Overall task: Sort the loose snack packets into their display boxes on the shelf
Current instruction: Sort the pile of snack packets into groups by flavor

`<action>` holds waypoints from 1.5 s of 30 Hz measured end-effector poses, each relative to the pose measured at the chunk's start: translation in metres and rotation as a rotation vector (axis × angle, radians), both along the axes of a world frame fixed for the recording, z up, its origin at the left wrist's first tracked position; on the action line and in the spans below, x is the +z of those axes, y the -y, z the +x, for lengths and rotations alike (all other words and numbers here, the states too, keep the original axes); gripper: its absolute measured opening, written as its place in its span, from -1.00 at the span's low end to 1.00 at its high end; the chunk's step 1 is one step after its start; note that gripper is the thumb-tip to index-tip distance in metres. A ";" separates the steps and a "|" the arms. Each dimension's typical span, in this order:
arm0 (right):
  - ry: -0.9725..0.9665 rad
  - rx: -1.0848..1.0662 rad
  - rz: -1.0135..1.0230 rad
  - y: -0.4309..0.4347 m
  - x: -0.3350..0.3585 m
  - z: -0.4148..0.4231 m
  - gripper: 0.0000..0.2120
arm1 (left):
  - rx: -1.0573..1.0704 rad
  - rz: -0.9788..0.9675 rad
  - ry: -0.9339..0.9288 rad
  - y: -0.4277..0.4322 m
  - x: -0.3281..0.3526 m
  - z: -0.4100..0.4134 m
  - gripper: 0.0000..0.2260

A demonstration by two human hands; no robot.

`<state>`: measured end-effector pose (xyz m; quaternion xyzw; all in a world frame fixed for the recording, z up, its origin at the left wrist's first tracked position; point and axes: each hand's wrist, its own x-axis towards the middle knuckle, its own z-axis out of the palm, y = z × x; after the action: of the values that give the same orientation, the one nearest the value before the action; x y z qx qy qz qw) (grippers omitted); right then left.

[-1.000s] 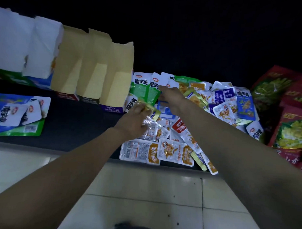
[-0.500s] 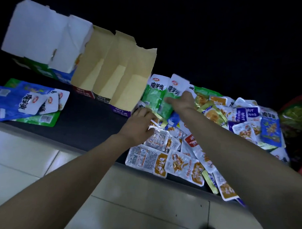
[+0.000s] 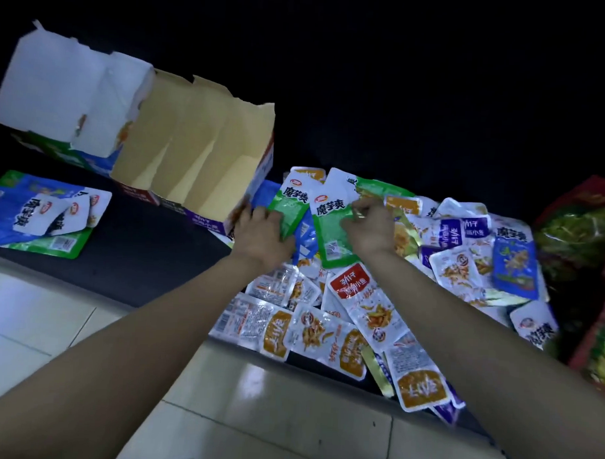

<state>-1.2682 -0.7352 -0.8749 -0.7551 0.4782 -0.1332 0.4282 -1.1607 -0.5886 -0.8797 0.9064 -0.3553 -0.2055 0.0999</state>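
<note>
A heap of loose snack packets (image 3: 377,311) lies on the dark shelf (image 3: 135,254), in green, white, orange, purple and blue. My left hand (image 3: 263,238) grips the lower edge of a green packet (image 3: 290,205) beside the open cardboard display boxes (image 3: 194,157). My right hand (image 3: 369,231) lies on a second green packet (image 3: 332,223), its fingers curled and pinching at the packet's upper right edge. Both green packets lean at the back of the heap. The boxes stand in a row, their flaps up, and look hollow inside.
Two white boxes (image 3: 65,94) stand left of the tan ones. A few blue and green packets (image 3: 41,213) lie flat at the far left. Large red bags (image 3: 582,239) stand at the right edge. Pale floor tiles (image 3: 270,417) lie below the shelf's front edge.
Both hands have moved up onto the two green packets at the back of the heap. The left hand moved away from the clear packets; the view swung closer.
</note>
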 end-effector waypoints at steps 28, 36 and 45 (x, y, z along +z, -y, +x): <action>0.202 0.196 0.701 -0.028 0.027 0.017 -0.59 | 0.431 -0.666 -0.775 -0.010 0.013 -0.016 -0.60; -0.058 0.159 0.335 -0.035 0.013 0.040 -0.46 | 0.572 -0.782 -0.696 -0.059 0.028 0.000 -0.78; -0.103 0.081 0.267 -0.061 -0.015 0.069 -0.77 | 0.730 -0.813 -0.728 -0.106 0.010 0.014 -0.86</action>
<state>-1.1994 -0.6740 -0.8900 -0.7160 0.4822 -0.0121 0.5047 -1.1472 -0.4828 -0.8699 0.7312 -0.0176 -0.3016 0.6117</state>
